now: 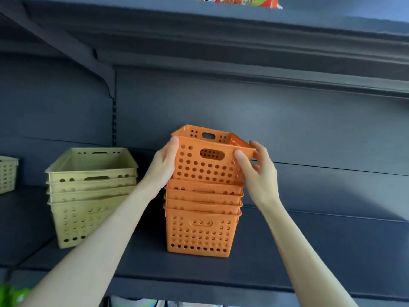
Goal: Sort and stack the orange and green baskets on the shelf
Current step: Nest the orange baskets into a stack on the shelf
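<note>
An orange perforated basket (208, 160) sits partly nested on top of a stack of several orange baskets (200, 231) in the middle of the dark shelf (309, 251). My left hand (164, 163) grips its left side with the thumb on the rim. My right hand (257, 171) holds its right corner, thumb on the front wall. The top basket tilts slightly and stands well above the stack. To the left stands a stack of several pale green baskets (88, 193).
Another pale green basket (7, 173) shows at the far left edge. An upper shelf (221, 36) hangs overhead with a colourful packet (232, 1) on it. A shelf bracket (104, 74) and slotted upright lie at the back left. Something bright green (11, 295) lies at bottom left.
</note>
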Action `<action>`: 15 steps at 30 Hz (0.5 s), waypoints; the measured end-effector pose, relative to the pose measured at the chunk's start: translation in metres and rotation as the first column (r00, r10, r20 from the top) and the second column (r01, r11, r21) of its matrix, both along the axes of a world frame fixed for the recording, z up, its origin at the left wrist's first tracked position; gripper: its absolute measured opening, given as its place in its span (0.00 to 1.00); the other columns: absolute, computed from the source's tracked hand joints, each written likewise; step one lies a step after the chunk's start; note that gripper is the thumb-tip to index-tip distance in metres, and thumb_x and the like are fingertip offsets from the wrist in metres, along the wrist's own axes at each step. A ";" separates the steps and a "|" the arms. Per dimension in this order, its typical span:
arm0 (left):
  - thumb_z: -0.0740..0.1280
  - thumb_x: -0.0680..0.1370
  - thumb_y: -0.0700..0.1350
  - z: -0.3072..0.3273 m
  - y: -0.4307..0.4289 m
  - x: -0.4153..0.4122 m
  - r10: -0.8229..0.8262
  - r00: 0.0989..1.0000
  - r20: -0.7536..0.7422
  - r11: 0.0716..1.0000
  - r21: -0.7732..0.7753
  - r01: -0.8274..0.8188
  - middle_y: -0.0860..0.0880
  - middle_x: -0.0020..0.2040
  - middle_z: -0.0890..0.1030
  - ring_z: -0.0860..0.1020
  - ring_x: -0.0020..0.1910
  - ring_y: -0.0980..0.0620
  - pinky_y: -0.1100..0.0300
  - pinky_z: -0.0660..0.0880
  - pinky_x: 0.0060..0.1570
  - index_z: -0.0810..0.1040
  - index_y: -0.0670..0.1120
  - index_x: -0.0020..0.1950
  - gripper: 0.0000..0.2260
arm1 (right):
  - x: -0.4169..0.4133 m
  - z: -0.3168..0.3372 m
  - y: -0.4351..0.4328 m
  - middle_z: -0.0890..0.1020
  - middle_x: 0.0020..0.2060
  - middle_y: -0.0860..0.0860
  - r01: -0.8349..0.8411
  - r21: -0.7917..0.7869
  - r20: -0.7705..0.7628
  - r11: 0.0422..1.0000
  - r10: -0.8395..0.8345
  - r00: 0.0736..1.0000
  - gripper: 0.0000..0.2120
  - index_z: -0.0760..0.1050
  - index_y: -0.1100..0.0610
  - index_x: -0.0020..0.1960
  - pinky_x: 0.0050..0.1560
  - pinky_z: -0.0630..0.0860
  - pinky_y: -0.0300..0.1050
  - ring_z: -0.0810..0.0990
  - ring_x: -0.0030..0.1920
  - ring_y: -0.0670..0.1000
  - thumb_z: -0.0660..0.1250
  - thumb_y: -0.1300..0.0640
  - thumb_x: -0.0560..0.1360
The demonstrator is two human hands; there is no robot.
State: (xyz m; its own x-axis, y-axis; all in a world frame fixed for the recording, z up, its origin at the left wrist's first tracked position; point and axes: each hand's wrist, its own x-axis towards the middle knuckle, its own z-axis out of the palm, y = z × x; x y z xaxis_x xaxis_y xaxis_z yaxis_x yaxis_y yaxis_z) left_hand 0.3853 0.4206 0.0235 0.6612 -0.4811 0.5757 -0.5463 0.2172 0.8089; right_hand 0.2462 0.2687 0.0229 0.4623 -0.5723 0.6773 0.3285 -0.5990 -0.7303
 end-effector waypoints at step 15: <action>0.55 0.81 0.51 -0.050 0.002 -0.005 0.267 0.874 0.406 0.957 -0.002 -0.292 0.50 0.65 0.70 0.67 0.61 0.64 0.73 0.61 0.62 0.70 0.48 0.65 0.15 | 0.004 -0.033 0.010 0.75 0.53 0.45 0.101 -0.409 -0.203 0.907 -0.198 0.959 0.13 0.77 0.50 0.52 0.58 0.73 0.54 0.74 0.56 0.50 0.58 0.45 0.78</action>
